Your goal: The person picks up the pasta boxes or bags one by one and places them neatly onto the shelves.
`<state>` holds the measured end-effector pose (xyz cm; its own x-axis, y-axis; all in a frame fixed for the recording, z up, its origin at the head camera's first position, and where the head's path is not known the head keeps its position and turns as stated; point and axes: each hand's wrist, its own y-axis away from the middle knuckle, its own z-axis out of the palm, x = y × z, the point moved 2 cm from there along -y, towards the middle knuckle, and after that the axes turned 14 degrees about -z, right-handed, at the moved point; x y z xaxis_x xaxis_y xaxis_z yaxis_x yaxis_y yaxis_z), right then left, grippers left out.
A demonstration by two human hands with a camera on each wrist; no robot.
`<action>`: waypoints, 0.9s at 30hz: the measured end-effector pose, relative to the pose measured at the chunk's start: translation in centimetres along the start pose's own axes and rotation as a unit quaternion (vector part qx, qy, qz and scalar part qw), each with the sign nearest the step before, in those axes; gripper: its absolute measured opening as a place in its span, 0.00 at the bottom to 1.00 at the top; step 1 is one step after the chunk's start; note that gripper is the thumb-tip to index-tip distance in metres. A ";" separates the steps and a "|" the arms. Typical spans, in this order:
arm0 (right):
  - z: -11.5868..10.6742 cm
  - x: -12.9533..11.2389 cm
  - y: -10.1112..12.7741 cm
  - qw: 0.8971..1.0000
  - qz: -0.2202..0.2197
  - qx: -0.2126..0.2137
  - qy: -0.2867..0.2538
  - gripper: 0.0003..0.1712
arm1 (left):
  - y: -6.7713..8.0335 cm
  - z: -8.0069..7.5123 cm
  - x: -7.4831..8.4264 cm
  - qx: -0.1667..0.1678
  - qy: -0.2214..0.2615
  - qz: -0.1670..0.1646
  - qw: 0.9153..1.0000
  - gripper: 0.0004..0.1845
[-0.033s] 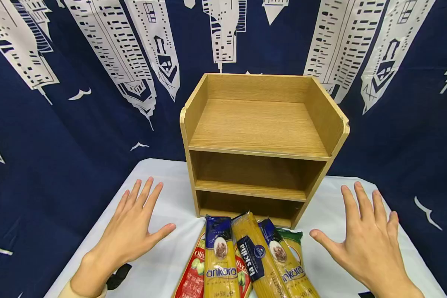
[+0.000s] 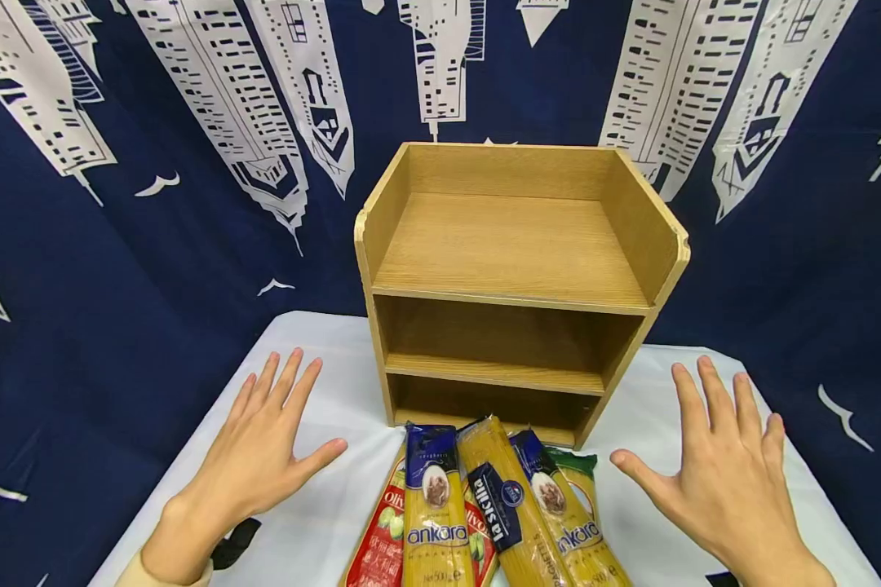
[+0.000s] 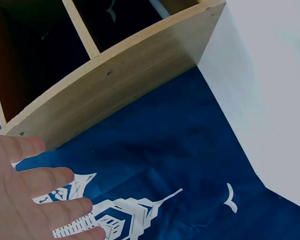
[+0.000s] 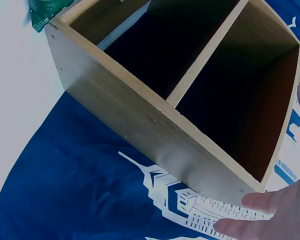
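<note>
The spaghetti packets lie at the table's near edge, just before the wooden shelf, long axes running toward it; left hand and right hand flank them about equally, fingers spread, holding nothing.

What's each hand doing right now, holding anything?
Left hand: open, fingers spread, holding nothing, left of the spaghetti packs.
Right hand: open, fingers spread, holding nothing, right of the packs.

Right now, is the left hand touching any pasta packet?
Apart. The head view shows bare white tablecloth between the left hand and the nearest pasta packet; fingers spread, holding nothing.
</note>
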<state>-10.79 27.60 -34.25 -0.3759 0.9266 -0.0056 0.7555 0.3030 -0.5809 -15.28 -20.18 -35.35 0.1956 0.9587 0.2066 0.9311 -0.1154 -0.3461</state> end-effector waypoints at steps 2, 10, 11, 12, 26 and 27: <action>-0.1 -0.1 0.1 1.000 0.004 -0.005 0.000 0.71 | -0.1 0.0 -0.1 -0.001 0.003 0.002 1.000 0.54; -0.6 -0.4 0.8 1.000 0.019 -0.017 -0.002 0.73 | -0.1 -0.4 -0.7 0.007 0.012 0.010 1.000 0.54; -0.6 -0.5 0.9 1.000 0.019 -0.017 -0.004 0.72 | 0.0 -0.4 -0.7 0.004 0.012 0.011 1.000 0.54; -0.7 -0.6 1.0 1.000 0.019 -0.018 -0.004 0.72 | 0.1 -0.3 -0.7 0.002 0.012 0.011 1.000 0.54; -1.2 -0.6 1.0 1.000 0.012 -0.002 0.003 0.74 | -0.8 -1.7 -0.4 0.017 0.030 0.042 0.999 0.52; -1.3 -0.6 1.0 1.000 0.011 0.001 0.003 0.74 | -0.8 -1.8 -0.4 0.022 0.031 0.046 0.998 0.52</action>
<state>-9.11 27.69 -33.81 -0.3557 0.9345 -0.0134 0.7628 0.2820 -0.5819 -15.59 -20.94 -33.50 0.2996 0.9266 0.2272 0.8941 -0.1896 -0.4059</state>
